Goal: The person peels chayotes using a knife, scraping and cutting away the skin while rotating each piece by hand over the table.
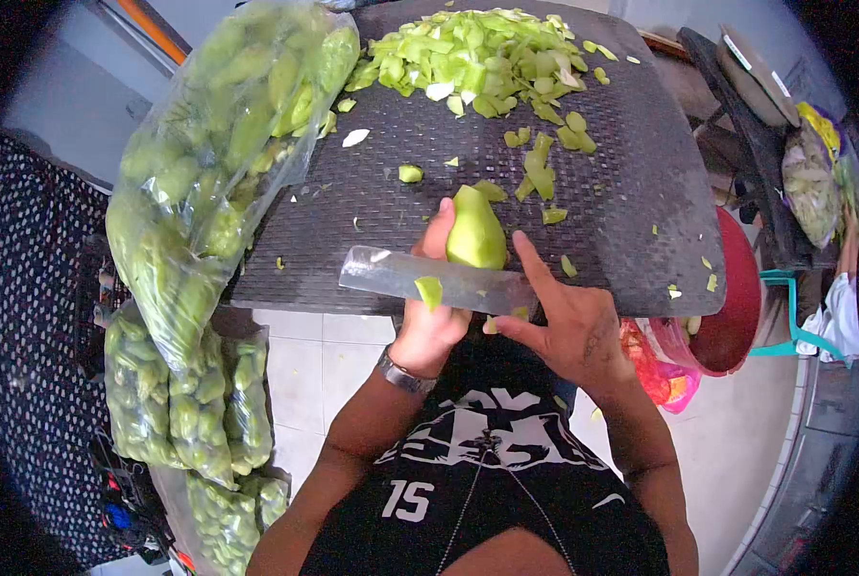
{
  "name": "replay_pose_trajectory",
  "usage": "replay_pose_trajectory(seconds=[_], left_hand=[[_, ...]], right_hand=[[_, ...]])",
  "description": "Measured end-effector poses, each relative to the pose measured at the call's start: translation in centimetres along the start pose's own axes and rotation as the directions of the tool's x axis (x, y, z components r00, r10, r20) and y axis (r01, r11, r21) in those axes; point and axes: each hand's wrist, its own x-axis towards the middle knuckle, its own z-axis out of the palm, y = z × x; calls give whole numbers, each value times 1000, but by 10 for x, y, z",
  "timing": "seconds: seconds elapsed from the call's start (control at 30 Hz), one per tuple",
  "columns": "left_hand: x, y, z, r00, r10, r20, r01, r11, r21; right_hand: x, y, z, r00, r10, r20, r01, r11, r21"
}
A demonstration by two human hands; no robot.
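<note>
A pale green fruit that looks like an unripe mango [476,230], with flat cut facets, stands tilted over the table's near edge. My left hand [429,317] is closed around it from the left and below, thumb along its side. My right hand [578,331] grips a broad knife [391,273], whose handle is hidden; its index finger is stretched toward the fruit and its thumb lies below the blade. The blade crosses in front of the fruit's lower end, pointing left. A slice of green peel [430,292] sticks to it.
Peelings [477,58] are heaped at the back of the dark woven table [352,226]. A big clear bag of green fruit [208,144] hangs over its left edge; more filled bags [194,403] stand below. At right are a red bucket [737,298] and another person's arm [849,245].
</note>
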Motion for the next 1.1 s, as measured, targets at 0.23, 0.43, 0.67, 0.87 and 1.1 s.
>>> replay_pose_trajectory(seconds=[0.23, 0.43, 0.67, 0.87, 1.1], left_hand=[[0, 1, 16, 987, 63, -150, -54, 997, 63], [7, 9, 3, 970, -130, -204, 124, 991, -41], [-1, 21, 3, 972, -175, -158, 174, 985, -16], [-4, -3, 14, 960, -123, -250, 123, 992, -17], [20, 38, 11, 970, -207, -124, 174, 957, -234]], right_hand=[[7, 15, 0, 998, -42, 47, 45, 996, -74], [11, 24, -1, 993, 49, 107, -43, 997, -56], [11, 52, -15, 976, 178, 123, -187, 980, 69], [17, 52, -4, 995, 87, 49, -96, 973, 208], [40, 102, -33, 695, 432, 575, -705, 253, 663]])
